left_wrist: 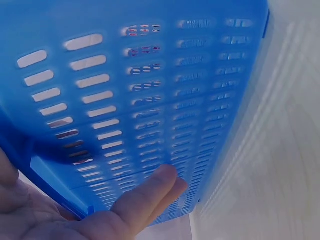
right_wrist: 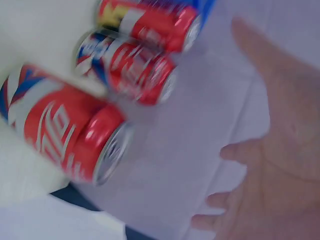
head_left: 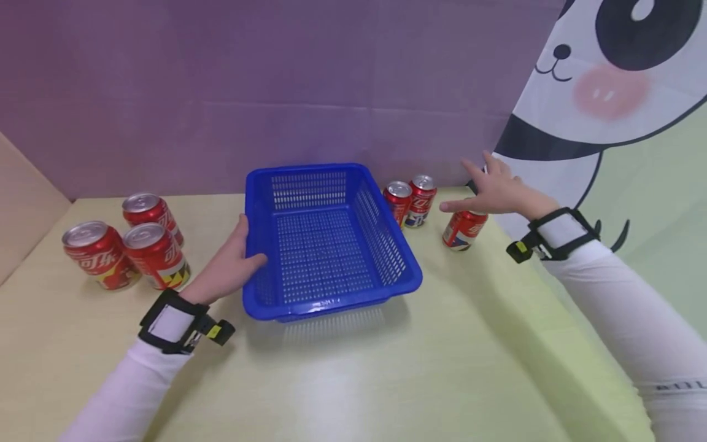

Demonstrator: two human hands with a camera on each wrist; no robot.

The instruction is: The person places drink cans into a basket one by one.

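At your far left, three red cans [head_left: 157, 255] stand close together on the table [head_left: 342, 393]. White Chinese characters run across their labels; the nearest one shows 可 above a yellow patch. Next, your left hand [head_left: 227, 267] grasps the left side of the blue basket [head_left: 337, 299], thumb over the rim and fingers against the slotted outside. The basket sits mid-table, tilted, its near edge raised; a mark on that rim is too small to read. Just past its right side stand two more cans [head_left: 421, 202], with white lettering on red. Further right is a single can [head_left: 464, 232], its characters only partly visible. Your right hand [head_left: 499, 193] hovers over it, fingers spread, holding nothing. Your right sleeve [head_left: 635, 331] carries dark lettering, cut off at the picture's edge.
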